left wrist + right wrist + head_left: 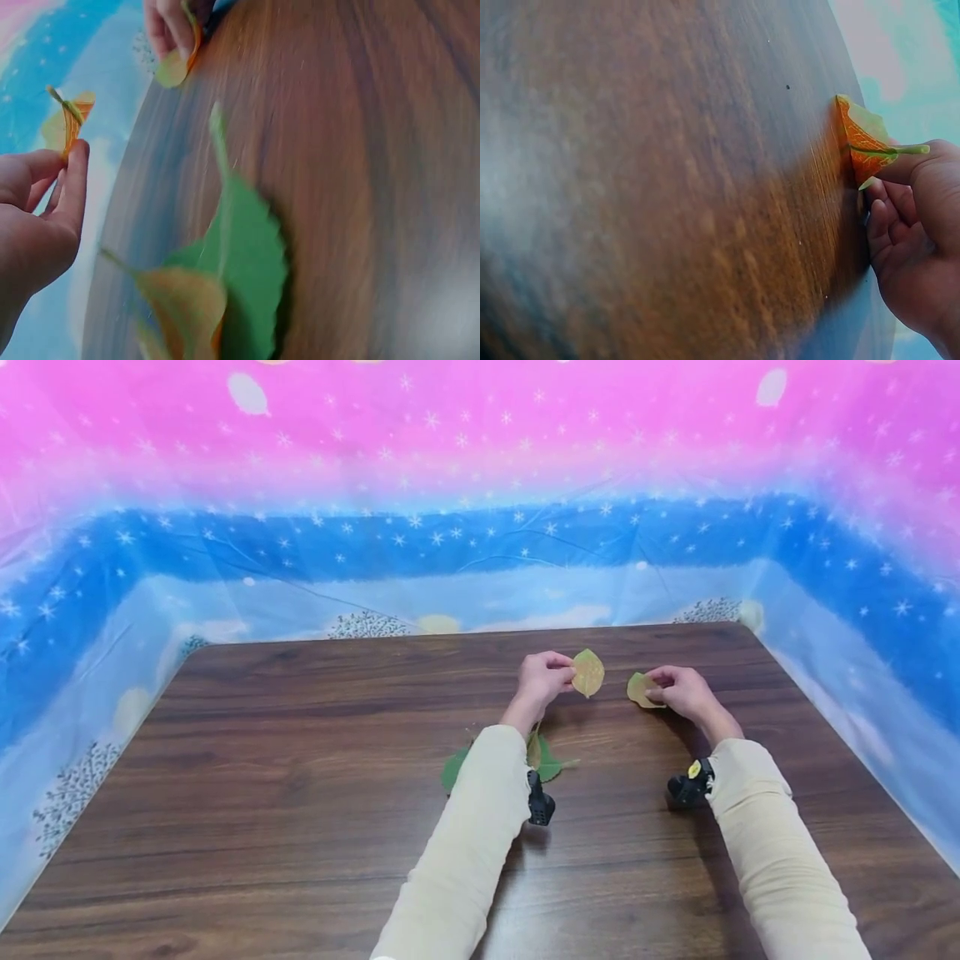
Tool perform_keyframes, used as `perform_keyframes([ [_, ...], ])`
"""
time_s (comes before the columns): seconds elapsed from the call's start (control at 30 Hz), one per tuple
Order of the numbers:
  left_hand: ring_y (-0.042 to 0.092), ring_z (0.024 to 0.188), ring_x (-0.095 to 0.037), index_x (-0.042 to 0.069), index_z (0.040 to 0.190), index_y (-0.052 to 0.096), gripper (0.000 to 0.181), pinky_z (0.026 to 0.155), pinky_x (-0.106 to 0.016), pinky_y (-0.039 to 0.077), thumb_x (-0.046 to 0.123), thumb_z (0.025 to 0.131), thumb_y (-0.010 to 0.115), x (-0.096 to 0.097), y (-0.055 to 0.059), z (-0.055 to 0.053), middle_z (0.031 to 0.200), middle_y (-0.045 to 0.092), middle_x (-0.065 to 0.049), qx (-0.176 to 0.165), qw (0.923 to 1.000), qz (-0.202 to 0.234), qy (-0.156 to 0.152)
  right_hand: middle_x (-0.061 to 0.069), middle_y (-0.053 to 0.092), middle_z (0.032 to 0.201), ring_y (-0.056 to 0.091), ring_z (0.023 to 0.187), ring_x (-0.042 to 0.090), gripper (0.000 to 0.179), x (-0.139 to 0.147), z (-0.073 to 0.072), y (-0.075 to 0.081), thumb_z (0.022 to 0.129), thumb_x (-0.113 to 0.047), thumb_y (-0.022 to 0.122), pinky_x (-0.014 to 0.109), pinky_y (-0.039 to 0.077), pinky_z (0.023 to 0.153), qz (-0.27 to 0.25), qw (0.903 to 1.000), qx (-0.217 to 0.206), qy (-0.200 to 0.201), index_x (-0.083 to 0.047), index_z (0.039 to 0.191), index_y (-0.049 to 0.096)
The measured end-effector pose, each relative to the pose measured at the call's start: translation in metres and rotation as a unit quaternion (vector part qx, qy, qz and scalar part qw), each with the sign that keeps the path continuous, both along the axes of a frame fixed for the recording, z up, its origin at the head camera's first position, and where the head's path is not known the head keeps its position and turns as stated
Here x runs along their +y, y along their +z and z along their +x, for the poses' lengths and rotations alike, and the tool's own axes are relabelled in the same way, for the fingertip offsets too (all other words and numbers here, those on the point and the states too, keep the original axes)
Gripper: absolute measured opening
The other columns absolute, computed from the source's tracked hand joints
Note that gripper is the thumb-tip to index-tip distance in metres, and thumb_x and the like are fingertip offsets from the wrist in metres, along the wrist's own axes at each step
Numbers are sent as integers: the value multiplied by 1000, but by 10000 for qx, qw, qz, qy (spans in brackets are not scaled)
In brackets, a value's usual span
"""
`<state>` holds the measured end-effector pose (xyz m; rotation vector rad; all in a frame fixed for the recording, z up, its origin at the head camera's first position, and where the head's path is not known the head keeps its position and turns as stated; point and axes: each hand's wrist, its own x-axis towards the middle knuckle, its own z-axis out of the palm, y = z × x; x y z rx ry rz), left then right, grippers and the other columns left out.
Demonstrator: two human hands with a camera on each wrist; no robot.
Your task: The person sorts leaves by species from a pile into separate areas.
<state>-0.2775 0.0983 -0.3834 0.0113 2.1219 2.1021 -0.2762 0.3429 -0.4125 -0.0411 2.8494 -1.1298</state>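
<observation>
The hands (543, 680) each pinch a thin, veined, yellow-green leaf (589, 673)

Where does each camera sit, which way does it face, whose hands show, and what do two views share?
Head: worn on the head, facing forward and down at the table and backdrop; left hand, right hand and both sleeves show.
Left wrist: on that wrist, facing across the table, green leaf in front; left hand at left, right hand's fingers at top.
Right wrist: on that wrist, facing the right hand's leaf; only the right hand shows.
Shared: head and left wrist both show both hands.
</observation>
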Motion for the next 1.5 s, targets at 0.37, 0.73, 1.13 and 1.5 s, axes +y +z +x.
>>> perform_keyframes([
  [0.37,68,76,-24,-10,90,67,7,65,-26,57,-13,86,62,27,-14,8,82,63,-12,-178,9990,-217,346,30,55,120,52,110,40,36,-8,-1,-9,93,-5,62,49,44,91,-110,9999,91,-15,10,125,56],
  [0.73,66,63,-15,-5,87,71,8,56,-18,53,-9,85,64,36,-19,5,84,68,-12,-336,9926,-1031,554,28,57,113,52,104,38,34,-10,-2,-3,92,-4,63,45,44,88,-66,9997,162,-160,10,122,57],
  [1.13,64,93,-17,1,98,74,18,82,-19,48,-1,79,75,41,-17,12,87,72,-5,-36,9799,-1930,512,26,58,109,54,102,36,31,-3,-1,-4,91,-4,64,40,46,83,-115,9992,219,-327,11,118,57],
  [1.5,61,105,-20,0,99,68,25,89,-22,45,11,80,80,43,-22,11,88,73,-5,172,9704,-2377,398,23,58,107,53,98,33,32,-3,-2,-7,91,-5,64,35,45,78,-64,9992,141,-378,10,118,57],
])
